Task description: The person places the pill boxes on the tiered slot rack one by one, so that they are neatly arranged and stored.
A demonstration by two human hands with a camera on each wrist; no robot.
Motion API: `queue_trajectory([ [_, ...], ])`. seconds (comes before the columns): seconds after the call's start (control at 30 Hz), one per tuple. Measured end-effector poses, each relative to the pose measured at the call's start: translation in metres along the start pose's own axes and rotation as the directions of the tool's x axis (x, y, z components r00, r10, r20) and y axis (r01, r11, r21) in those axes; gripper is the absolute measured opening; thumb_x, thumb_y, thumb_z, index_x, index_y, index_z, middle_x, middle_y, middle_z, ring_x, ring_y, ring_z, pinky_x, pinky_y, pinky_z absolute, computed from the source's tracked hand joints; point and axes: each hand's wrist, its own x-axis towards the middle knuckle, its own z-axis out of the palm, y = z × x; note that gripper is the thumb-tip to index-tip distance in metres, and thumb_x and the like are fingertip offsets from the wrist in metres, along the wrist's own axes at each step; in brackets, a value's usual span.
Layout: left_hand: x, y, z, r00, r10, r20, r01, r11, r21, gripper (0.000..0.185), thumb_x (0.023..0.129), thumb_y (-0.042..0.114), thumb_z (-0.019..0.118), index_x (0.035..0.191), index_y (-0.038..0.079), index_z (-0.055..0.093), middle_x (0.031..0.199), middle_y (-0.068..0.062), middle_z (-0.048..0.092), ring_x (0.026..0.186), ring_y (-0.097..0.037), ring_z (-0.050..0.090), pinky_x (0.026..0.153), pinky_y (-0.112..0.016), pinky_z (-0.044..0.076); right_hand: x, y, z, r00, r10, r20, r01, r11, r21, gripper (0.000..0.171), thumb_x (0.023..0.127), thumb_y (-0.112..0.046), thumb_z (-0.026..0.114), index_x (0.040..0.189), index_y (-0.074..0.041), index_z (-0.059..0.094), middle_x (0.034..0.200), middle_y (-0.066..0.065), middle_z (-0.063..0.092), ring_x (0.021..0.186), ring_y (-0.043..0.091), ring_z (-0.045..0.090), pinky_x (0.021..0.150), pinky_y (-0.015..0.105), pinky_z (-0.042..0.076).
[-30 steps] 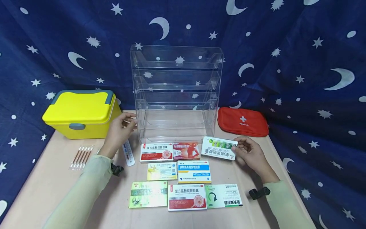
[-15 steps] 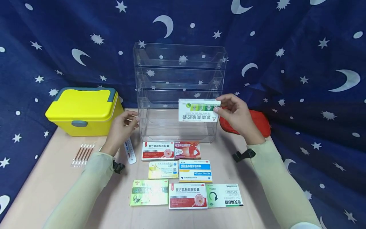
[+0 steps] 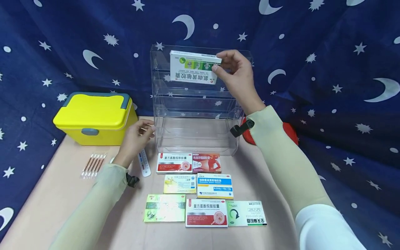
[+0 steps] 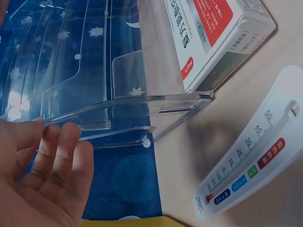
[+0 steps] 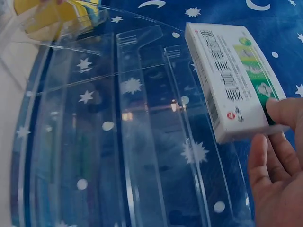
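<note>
At the clear rack's [image 3: 197, 100] top tier, my right hand [image 3: 235, 74] is pinching the green-and-white box [image 3: 193, 67], now raised from mid-height; my left hand's [image 3: 135, 139] fingers are steadying the rack's left edge, unchanged.

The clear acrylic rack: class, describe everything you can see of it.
The clear acrylic rack stands upright at the back of the table, see-through, with stepped tiers, all of them bare. The left hand touches its lower left edge. The right hand holds a green-and-white medicine box before its top tier.
</note>
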Motion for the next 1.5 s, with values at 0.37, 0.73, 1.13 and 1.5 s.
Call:
queue_trajectory([
  [0.37, 0.004, 0.001, -0.001, 1.000, 0.002, 0.002, -0.002, 1.000, 0.008, 0.027, 0.102, 0.021, 0.065, 0.125, 0.009, 0.064, 0.105, -0.008, 0.066, 0.086, -0.024, 0.067, 0.075, -0.035, 0.057, 0.044, -0.003, 0.021, 0.991, 0.031, -0.132, -0.036, 0.999, -0.034, 0.025, 0.096, -0.004, 0.069, 0.120, -0.011, 0.067, 0.115, 0.004, 0.069, 0.105, 0.016, 0.064, 0.090, 0.027, 0.050],
  [0.73, 0.004, -0.002, -0.001, 1.000, -0.006, 0.009, 0.006, 1.000, 0.011, 0.027, 0.102, 0.022, 0.065, 0.127, 0.010, 0.064, 0.106, -0.008, 0.066, 0.086, -0.024, 0.067, 0.077, -0.038, 0.057, 0.068, 0.021, 0.037, 0.995, 0.048, -0.092, -0.050, 0.998, -0.026, 0.026, 0.096, -0.006, 0.069, 0.121, -0.014, 0.067, 0.115, 0.001, 0.067, 0.106, 0.015, 0.064, 0.087, 0.028, 0.052],
  [1.13, 0.004, -0.001, -0.003, 1.000, 0.003, 0.018, -0.003, 1.000, 0.007, 0.027, 0.102, 0.022, 0.064, 0.127, 0.010, 0.064, 0.105, -0.010, 0.066, 0.091, -0.034, 0.068, 0.075, -0.038, 0.056, 0.074, 0.019, 0.046, 0.993, 0.116, 0.027, -0.114, 0.989, -0.091, 0.027, 0.098, -0.012, 0.067, 0.125, -0.017, 0.068, 0.124, -0.001, 0.063, 0.110, 0.010, 0.062, 0.088, 0.027, 0.054],
  [1.5, 0.003, -0.001, -0.004, 0.999, -0.036, 0.034, 0.036, 0.999, 0.016, 0.029, 0.103, 0.027, 0.063, 0.128, 0.012, 0.063, 0.108, -0.008, 0.066, 0.091, -0.028, 0.067, 0.078, -0.039, 0.056, 0.074, 0.018, 0.050, 0.984, 0.172, 0.052, -0.165, 0.979, -0.124, 0.027, 0.100, -0.013, 0.066, 0.125, -0.020, 0.068, 0.124, -0.002, 0.063, 0.110, 0.011, 0.062, 0.090, 0.028, 0.053],
])
